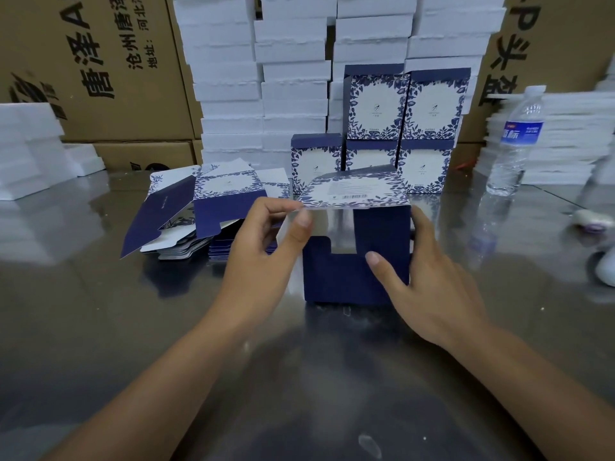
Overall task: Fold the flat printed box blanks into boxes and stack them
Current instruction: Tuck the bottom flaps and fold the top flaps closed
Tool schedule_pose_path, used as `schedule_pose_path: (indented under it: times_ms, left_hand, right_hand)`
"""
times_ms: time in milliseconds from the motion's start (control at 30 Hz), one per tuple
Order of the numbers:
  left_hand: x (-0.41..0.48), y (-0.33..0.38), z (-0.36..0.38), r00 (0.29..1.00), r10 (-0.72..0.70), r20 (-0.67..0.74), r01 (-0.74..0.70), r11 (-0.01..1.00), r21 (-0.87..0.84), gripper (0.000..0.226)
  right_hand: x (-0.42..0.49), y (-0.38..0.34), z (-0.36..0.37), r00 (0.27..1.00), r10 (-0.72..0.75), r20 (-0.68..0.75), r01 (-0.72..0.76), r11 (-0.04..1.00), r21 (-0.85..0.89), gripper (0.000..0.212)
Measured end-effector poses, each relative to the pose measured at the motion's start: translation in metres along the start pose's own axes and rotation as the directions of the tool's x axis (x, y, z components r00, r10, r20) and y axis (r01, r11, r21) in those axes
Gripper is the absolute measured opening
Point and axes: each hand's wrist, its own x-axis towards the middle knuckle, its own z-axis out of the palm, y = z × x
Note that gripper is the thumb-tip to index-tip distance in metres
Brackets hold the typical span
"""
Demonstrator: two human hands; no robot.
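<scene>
A half-folded navy box (356, 277) stands on the steel table in front of me, with its floral-printed panel (354, 191) lifted flat over the top. My left hand (266, 241) pinches the left edge of that panel between thumb and fingers. My right hand (429, 274) wraps the box's right side, thumb pressed on the front flap. A pile of flat printed blanks (199, 214) lies to the left. Several folded boxes (399, 128) are stacked in two tiers just behind.
White foam trays (253, 78) are stacked high at the back, with more on the left (26, 144) and right (565, 138). A water bottle (515, 141) stands at the right. Brown cartons (100, 61) line the wall. A blurred pale object (592, 221) lies at far right.
</scene>
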Motion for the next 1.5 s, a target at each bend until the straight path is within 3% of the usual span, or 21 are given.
schedule_pose_path:
  times_ms: [300, 367, 433, 533, 600, 733, 833, 1000, 1067, 1333, 1500]
  left_hand:
    - [-0.003, -0.005, 0.000, 0.983, -0.006, 0.182, 0.014, 0.999, -0.045, 0.051]
    - [-0.002, -0.007, 0.000, 0.985, -0.023, 0.170, 0.033, 0.998, -0.060, 0.046]
    - [-0.002, -0.009, 0.000, 0.988, -0.034, 0.149, 0.046, 0.996, -0.077, 0.040]
    - [0.000, -0.014, 0.001, 0.994, -0.055, 0.098, 0.059, 0.998, -0.038, 0.031]
    - [0.002, -0.017, 0.000, 0.997, -0.052, 0.055, 0.050, 0.998, 0.025, 0.013]
    - [0.003, -0.022, -0.002, 0.999, -0.017, 0.048, 0.012, 0.995, 0.103, 0.014]
    - [-0.001, -0.022, -0.003, 0.988, 0.053, 0.143, -0.077, 0.982, 0.173, 0.011]
    - [-0.004, -0.019, 0.000, 0.960, 0.212, 0.181, -0.262, 0.907, 0.329, 0.021]
    - [-0.004, -0.019, 0.002, 0.954, 0.258, 0.152, -0.297, 0.882, 0.367, 0.026]
    - [-0.004, -0.019, -0.001, 0.935, 0.351, 0.053, -0.332, 0.811, 0.481, 0.039]
    - [-0.005, -0.017, -0.001, 0.948, 0.310, 0.068, -0.301, 0.813, 0.498, 0.041]
  right_hand:
    - [0.001, 0.007, -0.001, 0.999, 0.004, -0.045, -0.003, 1.000, 0.019, 0.061]
    - [0.002, 0.008, 0.000, 0.999, -0.007, -0.044, 0.009, 0.999, 0.043, 0.067]
    - [0.003, 0.008, 0.001, 0.998, -0.030, -0.057, 0.037, 0.993, 0.116, 0.085]
    - [0.005, 0.004, -0.006, 0.980, -0.078, -0.184, 0.128, 0.952, 0.278, 0.096]
    - [0.007, 0.002, -0.013, 0.948, -0.168, -0.272, 0.250, 0.920, 0.302, 0.079]
    - [0.014, 0.004, -0.021, 0.843, -0.373, -0.387, 0.419, 0.907, 0.040, 0.037]
    - [0.013, -0.001, -0.023, 0.853, -0.282, -0.439, 0.403, 0.891, 0.209, 0.015]
    - [0.008, -0.017, -0.030, 0.920, -0.064, -0.387, 0.311, 0.722, 0.619, 0.044]
    - [0.005, -0.023, -0.029, 0.930, -0.053, -0.363, 0.305, 0.663, 0.684, 0.034]
    - [0.002, -0.032, -0.026, 0.935, -0.178, -0.306, 0.347, 0.634, 0.691, 0.028]
    - [0.000, -0.034, -0.029, 0.945, -0.175, -0.276, 0.324, 0.609, 0.724, 0.029]
